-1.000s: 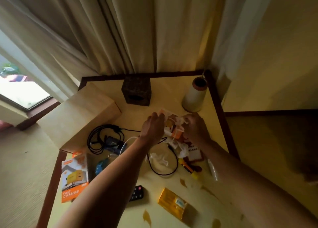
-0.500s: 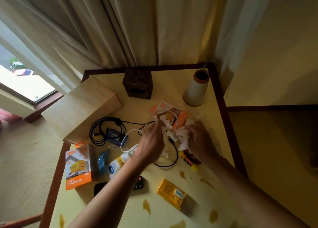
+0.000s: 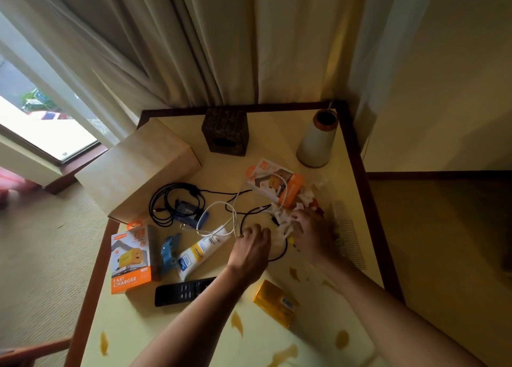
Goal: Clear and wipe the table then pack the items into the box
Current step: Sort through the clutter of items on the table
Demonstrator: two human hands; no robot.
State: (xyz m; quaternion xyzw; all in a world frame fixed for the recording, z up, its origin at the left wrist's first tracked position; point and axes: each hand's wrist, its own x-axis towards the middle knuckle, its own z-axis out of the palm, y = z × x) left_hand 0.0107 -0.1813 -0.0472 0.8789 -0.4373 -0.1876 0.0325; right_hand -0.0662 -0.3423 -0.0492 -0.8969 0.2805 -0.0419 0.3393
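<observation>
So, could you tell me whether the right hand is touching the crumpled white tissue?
Touching: the head view shows the right hand with its fingers curled into the crumpled white tissue, no gap between them.

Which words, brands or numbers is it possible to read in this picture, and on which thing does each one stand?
"FAST CHARGER": on the orange box at the table's left edge.
Tube: the print is too blurred to read.
Farther charger pack: the print is too small.
Yellow box: the label is too small.
Remote: the keys are unreadable.
</observation>
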